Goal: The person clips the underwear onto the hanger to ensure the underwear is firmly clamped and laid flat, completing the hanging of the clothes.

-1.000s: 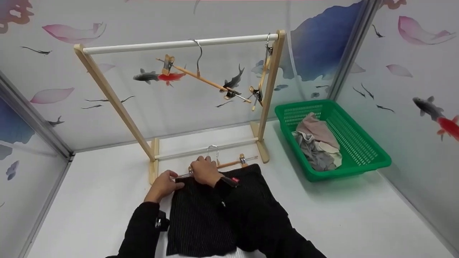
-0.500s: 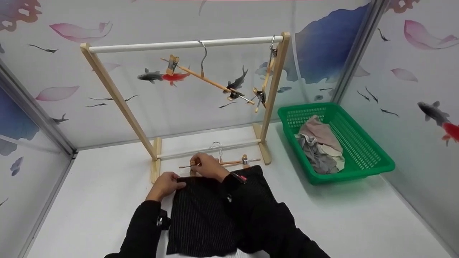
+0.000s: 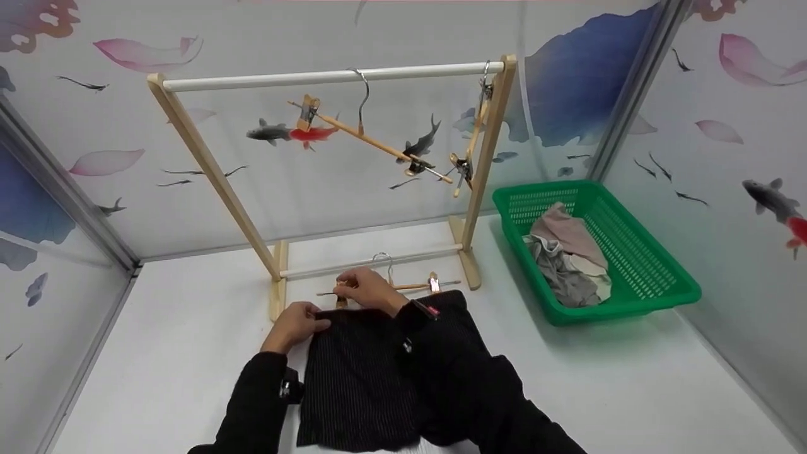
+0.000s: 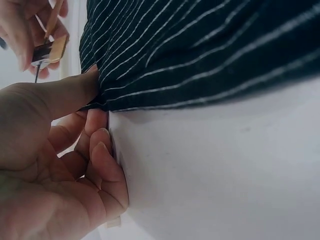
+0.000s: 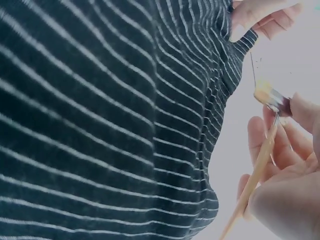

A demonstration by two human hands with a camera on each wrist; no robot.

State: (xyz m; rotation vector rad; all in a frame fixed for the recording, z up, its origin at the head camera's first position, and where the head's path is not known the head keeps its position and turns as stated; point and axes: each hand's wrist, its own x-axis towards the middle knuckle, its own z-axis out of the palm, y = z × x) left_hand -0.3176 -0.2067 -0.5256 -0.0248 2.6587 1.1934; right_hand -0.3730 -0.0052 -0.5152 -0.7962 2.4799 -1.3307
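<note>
Black white-striped cloth garment (image 3: 356, 381) should handle soft and light, held by the corner (image 4: 112, 97) the left hand (image 3: 295, 326) pinches; the right hand (image 3: 367, 290) appears to pinch a tan wood-and-metal clip (image 5: 271, 98).

2 hands (image 3: 294, 326) | 1 strpd garm (image 3: 353, 384) | 3 hgrs (image 3: 378, 143) | 6 clips (image 3: 307, 113) | 1 rack (image 3: 217, 180) | 1 bskt (image 3: 621, 312)

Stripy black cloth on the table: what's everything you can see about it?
The stripy black cloth has thin, pale lines and looks like soft fabric. It lies mostly spread out on the white table, wrinkled near its far edge. The left grip pinches its far-left corner; the right sleeve hides part of it.
</note>
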